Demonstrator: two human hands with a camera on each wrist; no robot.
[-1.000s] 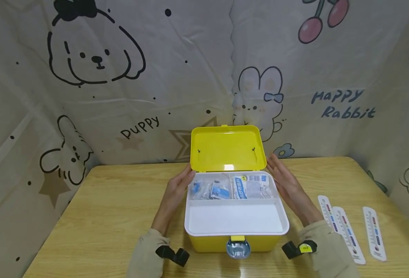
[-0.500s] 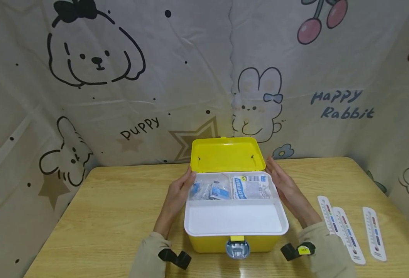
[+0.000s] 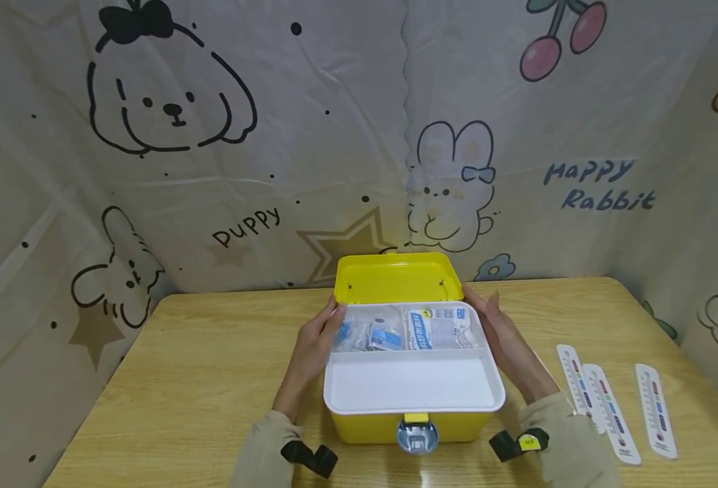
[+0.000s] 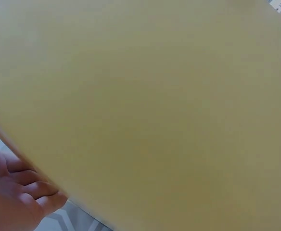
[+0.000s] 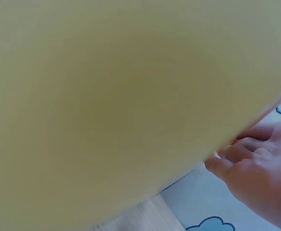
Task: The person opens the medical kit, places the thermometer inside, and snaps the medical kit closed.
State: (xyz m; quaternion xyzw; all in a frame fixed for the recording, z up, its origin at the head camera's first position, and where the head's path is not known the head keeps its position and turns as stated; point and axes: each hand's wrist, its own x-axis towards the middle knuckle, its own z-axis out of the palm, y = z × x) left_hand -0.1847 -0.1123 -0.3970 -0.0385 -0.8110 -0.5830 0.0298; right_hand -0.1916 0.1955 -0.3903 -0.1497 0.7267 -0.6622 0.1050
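A yellow first-aid box (image 3: pixel 371 427) stands on the table, its yellow lid (image 3: pixel 399 279) swung up and tilted back. Its white tray (image 3: pixel 414 383) holds a blue-and-white printed packet (image 3: pixel 441 329) and small clear bags (image 3: pixel 362 332) in the rear compartments. My left hand (image 3: pixel 310 346) holds the box's back left corner by the hinge, thumb along the rim. At the opposite corner my right hand (image 3: pixel 508 346) reaches up to the lid's lower edge. Both wrist views show bent fingers at the yellow wall's edge, fingertips partly hidden behind it.
Several white strips with coloured marks, such as the one farthest right (image 3: pixel 656 410), lie right of my right forearm. A clear latch (image 3: pixel 417 436) hangs at the box's front. Behind the wooden table (image 3: pixel 200 379) rises a printed cloth (image 3: pixel 334 135).
The lid has tilted farther back, its top edge dropping in view. My right hand has shifted slightly left, closer to the lid's corner. The left hand has barely moved; the box stays put.
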